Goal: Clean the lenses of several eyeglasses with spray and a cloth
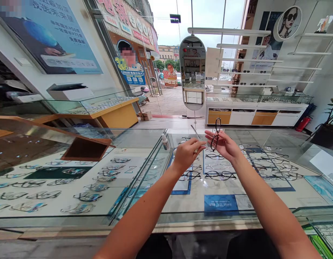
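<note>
My right hand (224, 144) holds up a pair of dark-framed glasses (215, 141), turned on end so that one lens sits above the other. Close beside it, my left hand (187, 154) is closed, thumb and fingers pinched together towards the glasses. What it pinches is too small to make out. A thin dark rod (195, 131) sticks up just beyond the left fingers; whether it belongs to the glasses I cannot tell. Both hands are above a glass display case (188, 217). A small white bottle (165, 141) stands to the left of my left hand.
Under the glass lie rows of spectacles (220, 175) and a blue-and-white card (220, 204). A second case on the left holds more frames (88, 196), with a brown tilted panel (86, 148) above it. An oval mirror (193, 72) stands beyond the counter.
</note>
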{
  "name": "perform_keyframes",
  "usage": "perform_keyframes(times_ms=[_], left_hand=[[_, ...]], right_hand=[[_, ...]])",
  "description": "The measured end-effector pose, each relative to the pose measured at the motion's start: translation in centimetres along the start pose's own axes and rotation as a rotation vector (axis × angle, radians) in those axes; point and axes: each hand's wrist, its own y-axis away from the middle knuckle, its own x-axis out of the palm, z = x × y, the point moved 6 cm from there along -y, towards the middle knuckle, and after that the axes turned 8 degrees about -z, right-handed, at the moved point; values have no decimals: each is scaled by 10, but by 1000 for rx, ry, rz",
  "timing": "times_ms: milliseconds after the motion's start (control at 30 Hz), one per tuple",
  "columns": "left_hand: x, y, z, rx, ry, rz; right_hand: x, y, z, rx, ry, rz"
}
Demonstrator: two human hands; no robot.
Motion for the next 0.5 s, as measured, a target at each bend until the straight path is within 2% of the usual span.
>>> perform_keyframes(times_ms=[167,300,433,500], left_hand=[[-5,-1,9,-113,-6,-44],[-8,-1,7,-190,68,-81],[-12,-4,4,-314,287,-121],[-13,-5,8,-453,495,-131]], right_hand=[[-7,-1,7,-45,-7,-55],[-6,0,10,-93,54,-52],[-14,-3,16,-137,8,-122],[-22,-5,21,-156,-19,-164]])
